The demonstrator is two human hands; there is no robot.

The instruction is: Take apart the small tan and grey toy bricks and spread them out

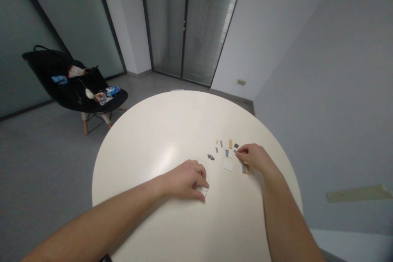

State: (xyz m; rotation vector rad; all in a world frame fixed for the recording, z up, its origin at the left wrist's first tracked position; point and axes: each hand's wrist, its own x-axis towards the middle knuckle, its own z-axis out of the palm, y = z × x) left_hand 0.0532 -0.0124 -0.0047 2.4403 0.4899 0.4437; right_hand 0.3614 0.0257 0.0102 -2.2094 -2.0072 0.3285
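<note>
My left hand (186, 180) rests on the table with its fingers closed around a small white building brick (202, 190), partly hidden by thumb and fingers. To the right, my right hand (253, 156) pinches a small grey brick (235, 151) between thumb and fingertips, just above or at the table top. Close to it lie a dark grey brick (236, 145), a studded yellow brick (230, 144), a grey plate (226, 153) and a flat white plate (229, 166). Under the right wrist a grey and tan piece (245, 168) is partly covered.
The round white table (181, 123) carries several small dark grey bricks (211, 157) between the hands, plus a tiny yellow piece (217, 142) farther back. A black chair (73, 86) with bags and packets stands at the left. Walls and a glass door (187, 24) are behind.
</note>
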